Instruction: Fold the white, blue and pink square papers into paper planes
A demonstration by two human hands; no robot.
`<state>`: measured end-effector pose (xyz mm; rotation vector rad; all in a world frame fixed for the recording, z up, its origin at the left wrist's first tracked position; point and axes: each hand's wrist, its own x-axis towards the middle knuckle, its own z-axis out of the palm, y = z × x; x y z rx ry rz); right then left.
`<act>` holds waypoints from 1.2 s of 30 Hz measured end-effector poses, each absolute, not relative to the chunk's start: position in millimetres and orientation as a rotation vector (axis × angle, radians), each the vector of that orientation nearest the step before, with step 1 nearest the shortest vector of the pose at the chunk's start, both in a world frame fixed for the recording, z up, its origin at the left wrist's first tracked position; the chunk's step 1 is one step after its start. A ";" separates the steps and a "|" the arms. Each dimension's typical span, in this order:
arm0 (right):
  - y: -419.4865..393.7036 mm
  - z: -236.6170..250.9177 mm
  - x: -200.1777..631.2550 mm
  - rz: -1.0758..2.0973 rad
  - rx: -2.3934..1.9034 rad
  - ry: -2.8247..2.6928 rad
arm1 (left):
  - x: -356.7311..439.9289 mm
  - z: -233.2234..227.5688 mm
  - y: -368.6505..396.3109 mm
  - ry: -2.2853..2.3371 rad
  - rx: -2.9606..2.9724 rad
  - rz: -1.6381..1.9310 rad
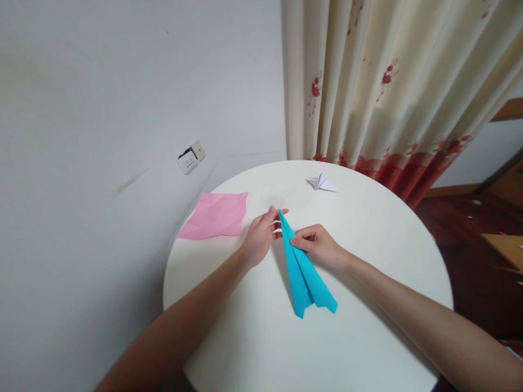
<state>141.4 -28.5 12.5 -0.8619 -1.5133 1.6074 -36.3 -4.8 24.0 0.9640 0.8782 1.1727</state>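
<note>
A blue paper airplane [301, 272] is in front of me, its pointed nose directed away and its notched tail towards me. My right hand [321, 245] pinches its right edge near the middle, thumb on top and the other fingers partly hidden. Beside the nose is my left hand [261, 234], fingers apart and reaching behind the tip. Whether those fingertips touch the paper I cannot make out. A creased pink sheet of paper [218, 215] lies to the left of my left hand.
A small white folded paper plane [321, 183] rests near the far edge of the round white table [379, 228]. The wall with a power socket [188, 161] borders the left side. A patterned curtain [368, 81] hangs behind the table.
</note>
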 end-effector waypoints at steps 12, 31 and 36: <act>-23.1 -5.4 135.6 1.540 -0.930 -1.372 | -24.3 14.2 -16.8 0.926 1.129 0.999; -28.7 4.4 142.5 1.858 -0.881 -1.612 | -61.3 29.7 17.1 1.097 1.026 1.432; -30.2 10.2 149.8 1.916 -0.894 -1.810 | -88.0 35.8 36.5 1.063 0.907 1.571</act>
